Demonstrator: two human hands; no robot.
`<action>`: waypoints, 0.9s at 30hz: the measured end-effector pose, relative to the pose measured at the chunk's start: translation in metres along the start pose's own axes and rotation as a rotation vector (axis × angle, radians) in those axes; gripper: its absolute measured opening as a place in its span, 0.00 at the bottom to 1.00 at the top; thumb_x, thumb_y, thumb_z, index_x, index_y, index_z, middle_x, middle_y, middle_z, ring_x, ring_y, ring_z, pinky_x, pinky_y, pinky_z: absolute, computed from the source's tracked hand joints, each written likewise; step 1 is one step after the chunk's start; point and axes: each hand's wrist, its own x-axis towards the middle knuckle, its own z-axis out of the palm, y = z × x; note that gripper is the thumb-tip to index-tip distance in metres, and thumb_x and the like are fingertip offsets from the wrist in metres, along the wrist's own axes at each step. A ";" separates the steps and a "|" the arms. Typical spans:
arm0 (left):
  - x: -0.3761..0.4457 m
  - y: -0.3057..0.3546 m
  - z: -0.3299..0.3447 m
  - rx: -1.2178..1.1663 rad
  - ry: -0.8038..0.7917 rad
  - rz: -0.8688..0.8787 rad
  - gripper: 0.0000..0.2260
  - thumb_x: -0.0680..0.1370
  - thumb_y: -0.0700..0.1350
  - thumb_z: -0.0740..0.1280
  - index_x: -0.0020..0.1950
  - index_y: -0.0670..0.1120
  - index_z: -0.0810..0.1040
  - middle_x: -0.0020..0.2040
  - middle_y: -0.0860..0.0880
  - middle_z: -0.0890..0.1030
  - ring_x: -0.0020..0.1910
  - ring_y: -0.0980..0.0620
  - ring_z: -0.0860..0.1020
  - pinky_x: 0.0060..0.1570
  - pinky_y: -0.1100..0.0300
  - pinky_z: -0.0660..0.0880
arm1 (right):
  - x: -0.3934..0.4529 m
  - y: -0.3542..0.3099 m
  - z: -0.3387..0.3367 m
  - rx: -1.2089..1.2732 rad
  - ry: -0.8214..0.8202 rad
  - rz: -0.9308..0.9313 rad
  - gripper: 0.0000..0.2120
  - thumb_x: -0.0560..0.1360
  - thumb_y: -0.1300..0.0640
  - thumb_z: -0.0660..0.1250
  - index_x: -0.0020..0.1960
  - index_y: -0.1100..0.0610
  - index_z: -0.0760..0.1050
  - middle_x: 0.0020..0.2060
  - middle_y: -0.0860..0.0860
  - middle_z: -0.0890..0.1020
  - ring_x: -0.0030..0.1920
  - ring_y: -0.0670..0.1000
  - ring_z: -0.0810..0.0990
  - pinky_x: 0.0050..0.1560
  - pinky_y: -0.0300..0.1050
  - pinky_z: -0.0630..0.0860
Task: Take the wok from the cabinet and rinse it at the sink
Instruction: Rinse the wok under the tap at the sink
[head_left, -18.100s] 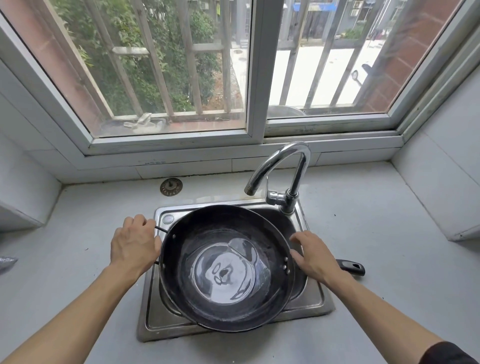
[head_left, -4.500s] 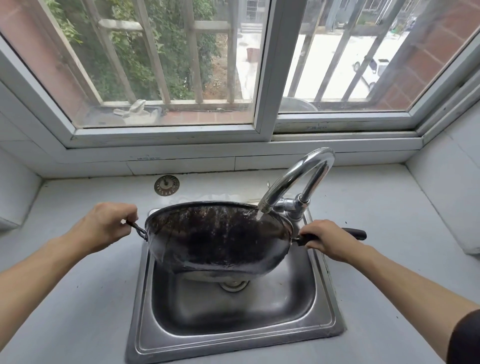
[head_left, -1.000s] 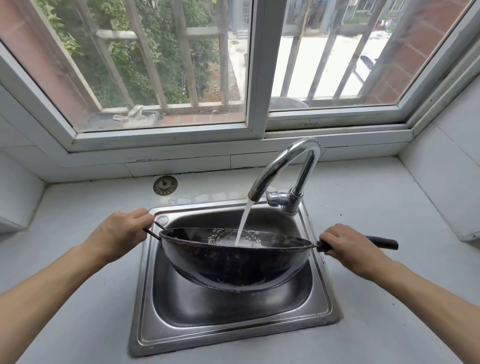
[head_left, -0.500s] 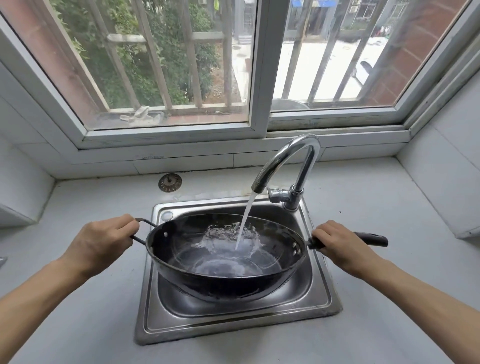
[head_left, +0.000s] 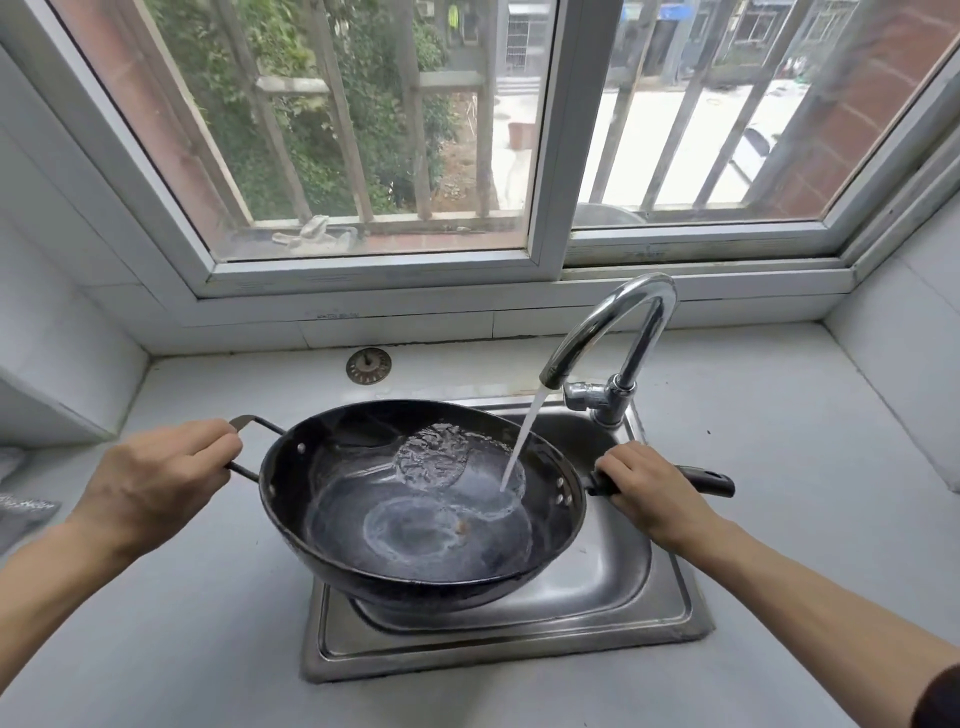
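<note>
- Head view: wok (head_left: 415, 499) held above the sink (head_left: 670, 613), overhanging its left edge; tap (head_left: 613, 332) stream lands on the right inner wall, water pooled at the bottom.
- Handling, my read: rigid metal, heavy, heavier with water in it; wet surfaces likely slippery. Load will slosh and shift when tilted. Best taken at both handles, not the rim.
- Left hand (head_left: 156, 478): fist closed on the wire loop handle (head_left: 249, 423) at far left.
- Right hand (head_left: 644, 493): wrapped around the long handle (head_left: 701, 480), close to the wok's wall; its black end sticks out right.
</note>
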 end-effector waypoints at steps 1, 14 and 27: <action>-0.002 -0.002 -0.002 -0.002 0.005 0.008 0.09 0.75 0.36 0.56 0.37 0.43 0.72 0.39 0.47 0.79 0.30 0.42 0.76 0.27 0.51 0.70 | 0.002 -0.003 0.002 0.004 0.001 0.003 0.13 0.62 0.68 0.72 0.42 0.58 0.73 0.40 0.52 0.77 0.40 0.55 0.74 0.40 0.50 0.75; -0.025 -0.036 -0.010 0.008 0.030 -0.010 0.07 0.76 0.36 0.58 0.39 0.43 0.71 0.42 0.46 0.79 0.30 0.41 0.74 0.30 0.48 0.70 | 0.030 -0.027 0.032 0.091 -0.047 0.035 0.13 0.64 0.67 0.72 0.43 0.57 0.72 0.41 0.51 0.76 0.42 0.55 0.73 0.41 0.50 0.75; -0.021 -0.038 -0.018 -0.030 0.022 0.014 0.07 0.76 0.38 0.59 0.39 0.42 0.74 0.43 0.46 0.81 0.28 0.40 0.74 0.28 0.48 0.72 | 0.019 -0.031 0.033 0.169 -0.092 0.014 0.10 0.67 0.64 0.73 0.45 0.58 0.74 0.43 0.50 0.77 0.44 0.52 0.74 0.43 0.47 0.75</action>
